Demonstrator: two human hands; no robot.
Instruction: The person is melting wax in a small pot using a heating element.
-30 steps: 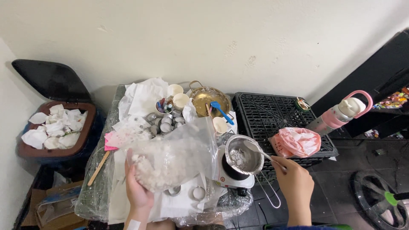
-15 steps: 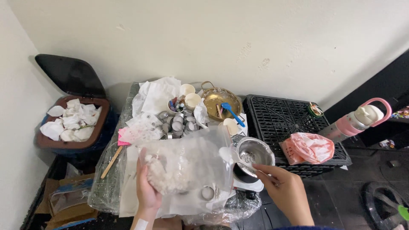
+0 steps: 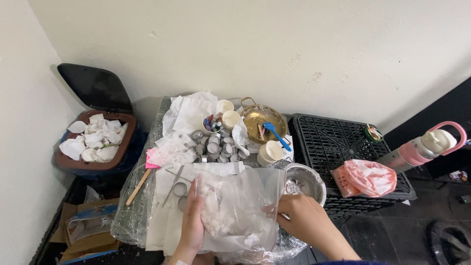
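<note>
A clear plastic bag (image 3: 240, 206) of white flakes lies across the near part of the small table. My left hand (image 3: 192, 223) grips its left side. My right hand (image 3: 301, 221) is at the bag's open right edge, fingers closed; the spoon it held earlier is hidden from view. A small steel pot (image 3: 305, 180) with some white flakes in it stands just right of the bag.
Behind the bag are several small metal cups (image 3: 216, 147), paper cups (image 3: 271, 152), a brass pan (image 3: 264, 118) with a blue spoon (image 3: 277, 135), and crumpled paper. A black crate (image 3: 343, 142) carries a pink bag (image 3: 364, 177). A bin of tissues (image 3: 95, 142) stands left, a pink bottle (image 3: 424, 146) right.
The bag has come down from upright to lying low on the table. My right hand moved left from the steel pot to the bag's mouth. The view shifted right and down.
</note>
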